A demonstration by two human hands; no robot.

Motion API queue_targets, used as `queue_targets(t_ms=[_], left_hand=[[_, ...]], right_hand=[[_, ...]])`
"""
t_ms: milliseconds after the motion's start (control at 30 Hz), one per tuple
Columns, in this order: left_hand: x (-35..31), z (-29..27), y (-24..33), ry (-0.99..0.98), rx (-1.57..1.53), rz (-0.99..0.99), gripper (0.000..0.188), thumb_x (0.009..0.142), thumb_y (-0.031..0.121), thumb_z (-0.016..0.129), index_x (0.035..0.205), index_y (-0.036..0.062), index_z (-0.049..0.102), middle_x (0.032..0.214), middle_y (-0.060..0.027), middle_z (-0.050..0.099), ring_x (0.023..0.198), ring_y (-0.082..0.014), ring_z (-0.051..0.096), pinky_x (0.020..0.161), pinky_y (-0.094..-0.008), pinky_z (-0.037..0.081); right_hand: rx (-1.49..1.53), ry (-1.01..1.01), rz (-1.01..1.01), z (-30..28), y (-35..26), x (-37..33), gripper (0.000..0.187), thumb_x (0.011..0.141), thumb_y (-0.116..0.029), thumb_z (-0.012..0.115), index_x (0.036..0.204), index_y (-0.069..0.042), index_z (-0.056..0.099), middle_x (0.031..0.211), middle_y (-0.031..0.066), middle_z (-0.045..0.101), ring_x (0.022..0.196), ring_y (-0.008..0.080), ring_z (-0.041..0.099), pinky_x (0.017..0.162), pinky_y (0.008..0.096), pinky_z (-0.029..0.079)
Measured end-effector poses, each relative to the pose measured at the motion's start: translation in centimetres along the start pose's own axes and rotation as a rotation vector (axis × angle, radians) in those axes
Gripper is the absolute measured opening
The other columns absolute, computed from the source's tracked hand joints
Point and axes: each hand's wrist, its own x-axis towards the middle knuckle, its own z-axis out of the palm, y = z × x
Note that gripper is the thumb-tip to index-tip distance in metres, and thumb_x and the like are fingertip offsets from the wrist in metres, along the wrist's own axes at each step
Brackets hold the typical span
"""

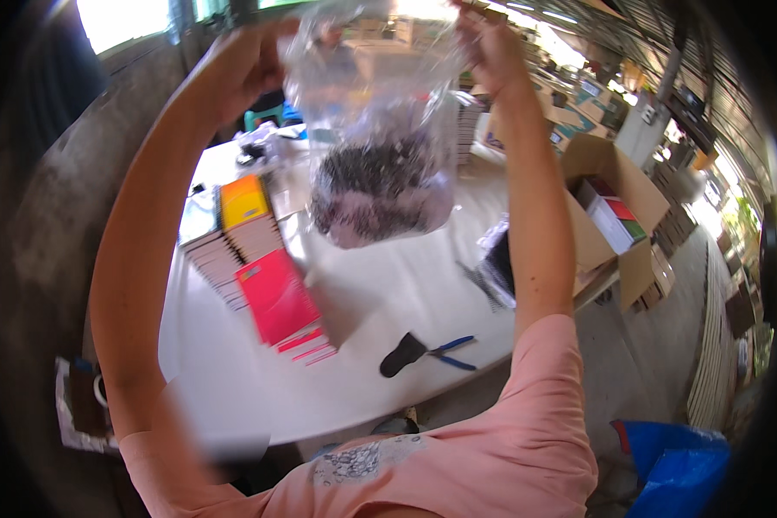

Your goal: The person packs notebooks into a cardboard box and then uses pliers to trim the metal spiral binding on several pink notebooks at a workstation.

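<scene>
Both my arms are raised in front of me, lifting a clear plastic bag (436, 164) above the table. Its lower part bulges with a dark, tangled-looking mass (375, 181) whose kind I cannot make out. At the bag's upper left edge, my left hand (255, 65) is closed on the plastic. My right hand (492, 52) pinches the upper right edge, fingers closed. Below and left of the bag, spiral notebooks stand in stacks, with a pink cover (278, 298) nearest and a yellow one (243, 200) behind it. Blue-handled pliers (451, 347) lie near the table's front, beside a black piece (401, 355).
The white table (363, 388) spreads beneath my arms. At its right, an open cardboard box (583, 229) holds notebooks (611, 220). Another plastic bundle (496, 263) with dark contents lies by my right forearm. A blue sheet (678, 470) is at lower right; many cartons stand behind.
</scene>
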Motion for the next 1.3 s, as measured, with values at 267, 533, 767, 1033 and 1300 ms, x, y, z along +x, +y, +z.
queue_targets(t_ms=[267, 533, 767, 1033, 1300], left_hand=[[1.6, 7.4, -17.4, -0.211, 0.273, -0.406, 0.061, 0.079, -0.005, 0.040, 0.139, 0.0094, 0.037, 0.063, -0.0075, 0.054, 0.052, -0.0160, 0.053, 0.048, -0.0281, 0.045], [-3.7, 10.1, -16.0, -0.610, 0.943, -0.418, 0.074, 0.077, 0.003, 0.050, 0.144, 0.0194, 0.025, 0.149, -0.0233, 0.010, 0.098, -0.0291, 0.060, 0.070, -0.0350, 0.051], [-15.8, 3.8, -1.6, 0.010, 0.810, -0.065, 0.050, 0.085, 0.025, 0.053, 0.129, 0.0025, 0.045, 0.133, -0.0165, 0.044, 0.093, -0.0202, 0.058, 0.072, -0.0289, 0.049], [-31.1, 8.1, -13.8, -0.529, -0.116, -0.952, 0.072, 0.078, 0.028, 0.068, 0.135, -0.0006, 0.034, 0.113, -0.0108, 0.053, 0.088, -0.0155, 0.055, 0.076, -0.0271, 0.046], [-41.3, 2.9, -26.0, -1.027, 0.564, -0.312, 0.060, 0.074, 0.020, 0.071, 0.128, 0.0085, 0.047, 0.114, -0.0101, 0.054, 0.101, -0.0276, 0.055, 0.087, -0.0368, 0.046]], right_hand=[[-0.322, -0.255, 0.306, -15.9, 10.6, -4.3, 0.020, 0.086, -0.005, 0.058, 0.105, -0.009, 0.063, 0.077, -0.0003, 0.061, 0.058, 0.0057, 0.055, 0.052, 0.0218, 0.048], [-0.822, -0.337, 0.053, -24.7, 11.9, -19.6, 0.061, 0.087, -0.010, 0.061, 0.140, -0.010, 0.032, 0.139, 0.0153, 0.038, 0.122, 0.0233, 0.045, 0.097, 0.0337, 0.040], [0.257, 0.355, 0.993, -36.6, 9.0, -53.6, 0.031, 0.075, -0.013, 0.056, 0.101, 0.003, 0.062, 0.097, 0.0165, 0.065, 0.089, 0.0267, 0.063, 0.080, 0.0375, 0.050], [-1.476, -0.926, 1.635, -30.9, 16.2, -87.5, 0.033, 0.085, -0.026, 0.043, 0.108, -0.018, 0.066, 0.119, 0.0042, 0.059, 0.120, 0.0223, 0.048, 0.106, 0.0626, 0.014], [-1.739, -0.823, 1.661, -30.1, 19.0, -90.9, 0.036, 0.080, -0.041, 0.055, 0.108, -0.024, 0.067, 0.124, 0.0043, 0.057, 0.129, 0.0232, 0.040, 0.109, 0.0572, 0.000]])
